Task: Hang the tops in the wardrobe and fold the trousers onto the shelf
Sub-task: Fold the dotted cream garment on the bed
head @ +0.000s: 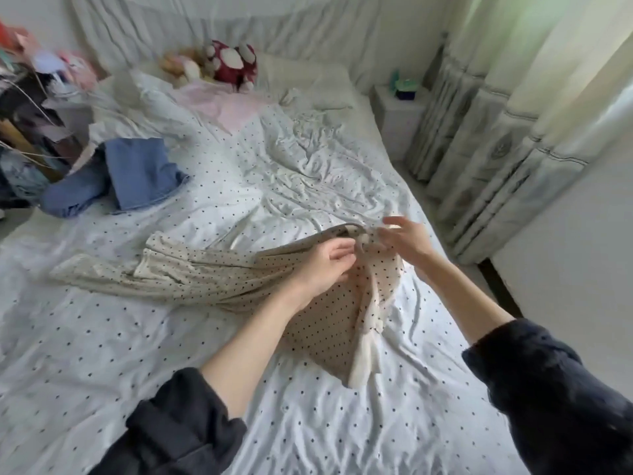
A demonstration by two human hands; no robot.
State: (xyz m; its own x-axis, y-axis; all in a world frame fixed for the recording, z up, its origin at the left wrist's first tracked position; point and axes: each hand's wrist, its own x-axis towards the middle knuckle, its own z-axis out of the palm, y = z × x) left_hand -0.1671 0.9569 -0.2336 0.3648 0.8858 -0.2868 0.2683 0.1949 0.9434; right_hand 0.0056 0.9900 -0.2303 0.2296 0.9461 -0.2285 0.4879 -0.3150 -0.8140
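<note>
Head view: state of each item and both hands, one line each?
Polka-dot top: partly lifted at the neckline, sleeves lying on the bed.
Left hand: fingers curled, gripping the top's neckline.
Right hand: pinching the neckline's other side.
Blue trousers: folded, on the bed.
Blue garment: crumpled beside the trousers.
Duvet: rumpled.
Mushroom plush: at the headboard.

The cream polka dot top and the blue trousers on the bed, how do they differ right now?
The cream dotted top is gripped by the left hand and right hand; the blue trousers are untouched. The top is spread out, partly lifted near the neckline; the trousers lie folded in a heap near the bed's left edge. The top is patterned, the trousers plain. Both rest on the dotted sheet.
</note>
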